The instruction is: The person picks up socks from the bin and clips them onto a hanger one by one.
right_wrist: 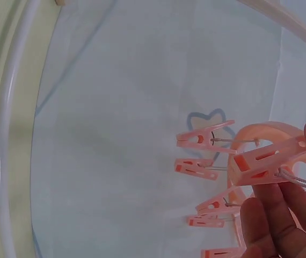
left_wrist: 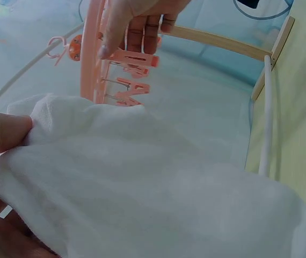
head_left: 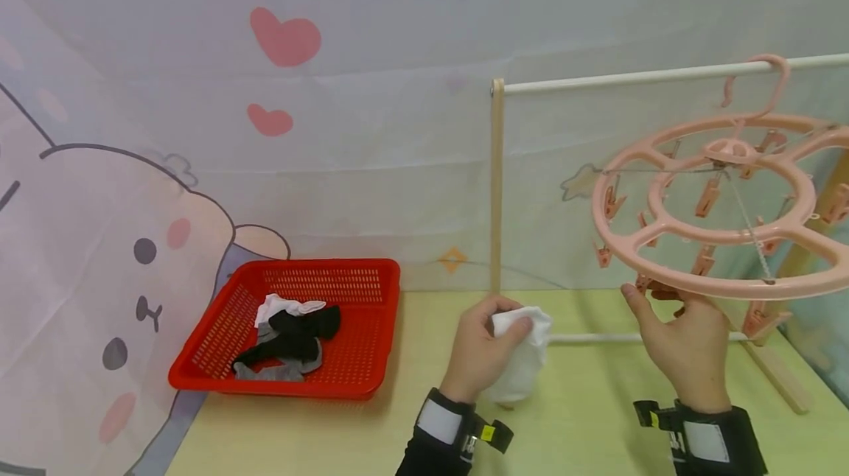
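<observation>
Pinched between my left thumb and fingers, a white sock hangs down from my left hand. In the left wrist view the sock fills the lower part, its rounded end at the right. My right hand is at the near rim of a pink round drying hanger. Thumb above and fingers below, it pinches a pink clothespin that dangles from the hanger on a short cord. Several other clothespins hang around the rings.
The hanger hooks over a white rail on a wooden post. A lower white bar crosses near the table. On the left, a red basket holds white, black and grey fabric pieces. A printed curtain hangs behind.
</observation>
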A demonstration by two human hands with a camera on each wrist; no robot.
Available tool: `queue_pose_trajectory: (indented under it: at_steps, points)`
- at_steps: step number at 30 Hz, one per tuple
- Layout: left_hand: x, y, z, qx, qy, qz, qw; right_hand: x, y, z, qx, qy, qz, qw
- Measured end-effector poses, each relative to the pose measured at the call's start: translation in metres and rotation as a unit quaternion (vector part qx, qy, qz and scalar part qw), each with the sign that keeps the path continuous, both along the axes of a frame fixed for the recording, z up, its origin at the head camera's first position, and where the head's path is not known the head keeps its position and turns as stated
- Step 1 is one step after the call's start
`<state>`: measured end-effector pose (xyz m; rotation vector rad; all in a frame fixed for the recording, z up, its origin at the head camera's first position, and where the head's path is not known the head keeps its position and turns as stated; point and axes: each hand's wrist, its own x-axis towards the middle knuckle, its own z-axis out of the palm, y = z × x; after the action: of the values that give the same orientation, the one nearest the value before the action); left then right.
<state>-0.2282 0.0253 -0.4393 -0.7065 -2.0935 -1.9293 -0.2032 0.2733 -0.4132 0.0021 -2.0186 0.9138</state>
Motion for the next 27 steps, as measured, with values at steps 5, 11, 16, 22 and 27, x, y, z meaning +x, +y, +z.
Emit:
queue_pose_trajectory:
  at_steps: [5, 11, 16, 22, 27]
  points:
    - [0.008, 0.007, 0.008, 0.005, -0.015, 0.004, 0.9999, 0.001, -0.006, 0.004, -0.008, 0.018, 0.019, 1.0]
    - [0.018, 0.014, 0.016, 0.017, -0.016, 0.01, 0.9997, 0.006, -0.021, 0.008, -0.033, 0.006, 0.04, 0.999]
    - [0.019, 0.018, 0.015, 0.006, -0.002, 0.016, 0.9998, 0.008, -0.032, 0.007, -0.048, -0.013, 0.071, 0.996]
    - [0.017, 0.02, 0.011, -0.009, 0.012, 0.025, 0.9996, 0.008, -0.046, 0.006, -0.064, -0.045, 0.117, 0.99]
    - [0.011, 0.024, -0.001, -0.017, 0.003, 0.002, 0.9999, 0.022, -0.066, 0.023, -0.077, -0.054, 0.15, 0.984]
